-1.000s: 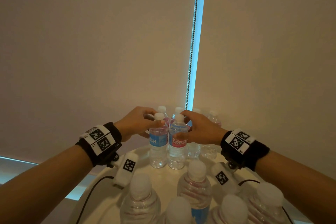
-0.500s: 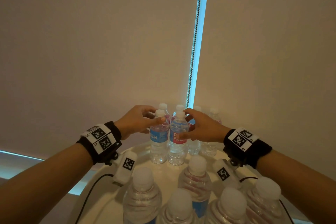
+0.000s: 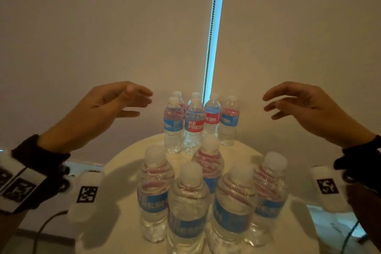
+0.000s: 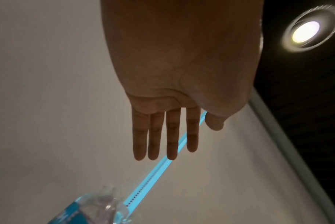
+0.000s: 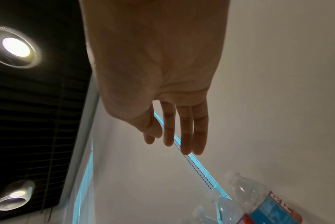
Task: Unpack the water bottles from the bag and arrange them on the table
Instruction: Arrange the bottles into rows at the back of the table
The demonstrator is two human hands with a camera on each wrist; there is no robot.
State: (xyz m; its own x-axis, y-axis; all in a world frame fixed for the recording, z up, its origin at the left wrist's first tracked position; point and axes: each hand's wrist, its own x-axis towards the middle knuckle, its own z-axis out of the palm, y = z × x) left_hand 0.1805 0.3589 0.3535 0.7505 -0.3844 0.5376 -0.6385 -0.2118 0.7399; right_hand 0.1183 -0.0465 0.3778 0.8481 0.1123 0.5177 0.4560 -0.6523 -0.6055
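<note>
On the round desk the water bottles stood upright in two tight clusters, a far group and a near group. Both hands hovered apart from them, empty, fingers loosely spread: the left hand and the right hand. No bag was visible. The bottles looked top-heavy and close-packed, so a careless reach past the near caps could probably topple several. Only the wrist views showed the ceiling lights and the bare palms; only the head view showed the whole arrangement.
</note>
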